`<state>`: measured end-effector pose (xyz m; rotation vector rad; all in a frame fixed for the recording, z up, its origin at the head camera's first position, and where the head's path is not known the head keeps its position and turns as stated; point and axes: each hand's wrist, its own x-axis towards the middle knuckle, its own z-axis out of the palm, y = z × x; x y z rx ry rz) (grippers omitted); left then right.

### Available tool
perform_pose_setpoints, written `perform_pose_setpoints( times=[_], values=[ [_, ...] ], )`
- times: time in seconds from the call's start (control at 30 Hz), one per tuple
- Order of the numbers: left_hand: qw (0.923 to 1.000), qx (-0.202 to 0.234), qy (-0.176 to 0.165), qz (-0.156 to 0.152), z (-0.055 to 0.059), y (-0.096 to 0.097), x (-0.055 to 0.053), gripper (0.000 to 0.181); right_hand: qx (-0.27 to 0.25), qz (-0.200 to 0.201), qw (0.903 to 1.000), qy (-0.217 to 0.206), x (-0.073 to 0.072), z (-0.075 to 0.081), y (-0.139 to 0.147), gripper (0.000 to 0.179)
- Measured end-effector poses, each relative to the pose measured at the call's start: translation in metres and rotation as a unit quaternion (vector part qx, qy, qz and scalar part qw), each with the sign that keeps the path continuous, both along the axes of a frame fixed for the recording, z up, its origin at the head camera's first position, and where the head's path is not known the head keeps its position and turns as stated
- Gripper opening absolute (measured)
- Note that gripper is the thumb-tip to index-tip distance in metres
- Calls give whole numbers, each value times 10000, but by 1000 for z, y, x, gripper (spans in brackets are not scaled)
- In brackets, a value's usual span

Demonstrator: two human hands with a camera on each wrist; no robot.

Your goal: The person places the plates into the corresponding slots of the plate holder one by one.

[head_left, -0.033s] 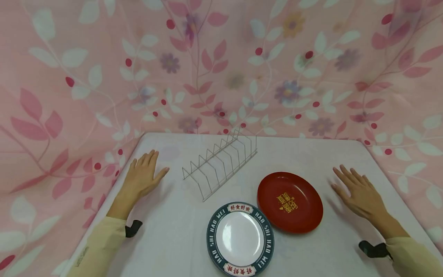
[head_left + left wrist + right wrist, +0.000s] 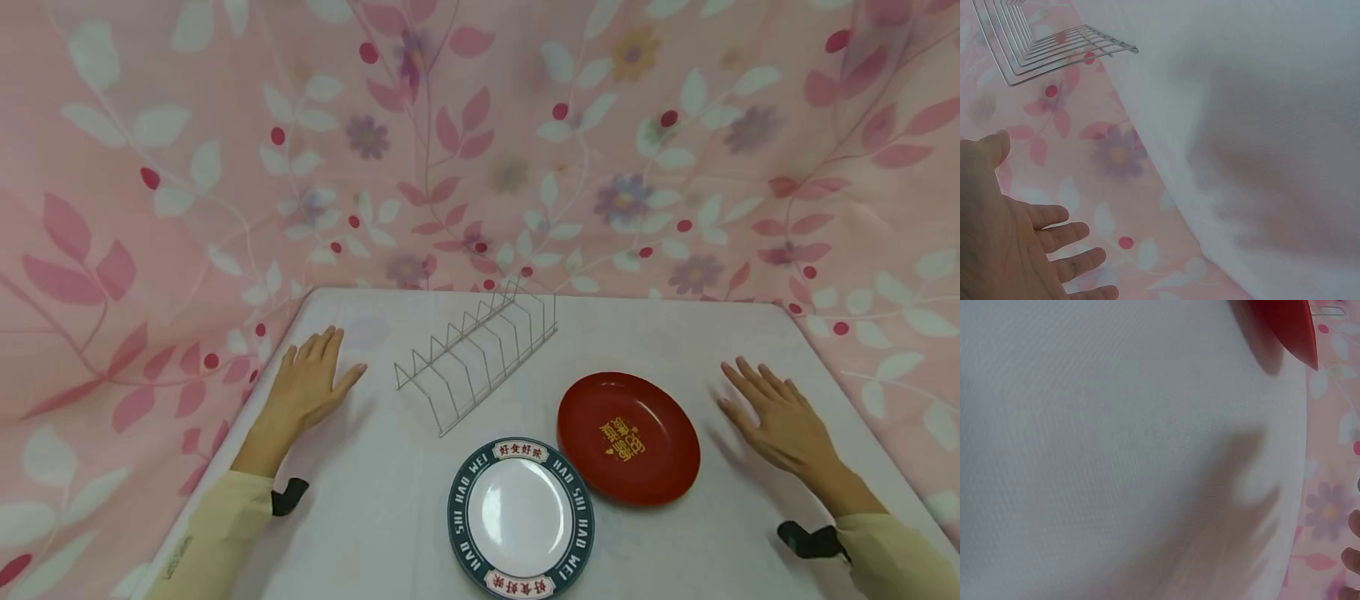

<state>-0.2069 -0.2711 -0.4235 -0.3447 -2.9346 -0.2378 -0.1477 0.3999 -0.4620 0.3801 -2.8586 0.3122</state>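
My left hand (image 2: 306,385) is held over the left side of the table, fingers extended and thumb apart, holding nothing. To its right stands a wire dish rack (image 2: 480,354), set at a slant; its bars also show at the top of the left wrist view. On the right side, my right hand (image 2: 780,421) hovers with straight fingers and holds nothing. Nearest to it lies a red plate (image 2: 660,458) with gold characters. A white plate (image 2: 517,517) with a dark patterned rim lies at the front, its edge against or just over the red plate's edge.
A white cloth covers the table (image 2: 360,525). Behind it hangs a pink curtain (image 2: 480,150) printed with leaves and flowers. Shadows of both hands fall on the cloth. Black straps are on both wrists.
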Motion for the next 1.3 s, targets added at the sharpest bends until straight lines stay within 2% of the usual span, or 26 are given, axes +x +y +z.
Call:
perform_pose_setpoints(
  times=[0.17,0.23,0.3,0.37,0.43,0.5,0.57,0.63,0.7,0.77,0.87,0.93,1.0,1.1,1.2,1.3],
  values=[
    [9999,38,98,-28,-3,-2,-1,79,47,-30,10000,-19,1,1,-1,67],
    [9995,201,205,-97,-4,-1,0,78,0,-54,10000,-10,4,2,-4,68],
    [9978,574,268,-182,-4,2,3,75,-101,-119,9999,49,9,4,-12,67],
    [9911,1237,369,-332,-4,11,10,70,-330,-167,9990,261,17,8,-23,63],
    [9734,2166,477,-579,-3,24,17,62,-610,-197,9964,561,26,13,-40,55],
    [9477,3007,611,-879,-3,41,24,57,-995,-144,9913,848,37,17,-60,45],
    [9186,3692,704,-1223,-4,57,28,56,-1406,-37,9861,888,51,21,-82,35],
    [8974,4102,708,-1463,-7,72,31,58,-1868,65,9806,585,66,23,-106,27],
    [8854,4329,622,-1574,-9,84,33,60,-2284,38,9735,-59,83,23,-129,21],
    [8773,4503,504,-1583,-10,93,36,62,-2644,-143,9602,-888,98,22,-150,18],
    [8737,4609,407,-1504,-5,103,43,62,-2971,-334,9349,-1911,113,16,-172,20],
    [8729,4637,374,-1471,-3,107,48,62,-3176,-270,9167,-2409,120,11,-181,25],
    [8755,4599,354,-1438,-3,108,52,63,-3320,-90,9025,-2742,124,5,-187,31],
    [8792,4526,359,-1447,-14,105,49,67,-3563,111,8815,-3096,124,-2,-195,39],
    [8844,4442,369,-1384,-34,98,38,76,-3686,135,8724,-3208,122,-6,-203,47],
    [8903,4353,257,-1309,-55,92,27,93,-3730,12,8722,-3166,119,-7,-211,53]
  ],
)
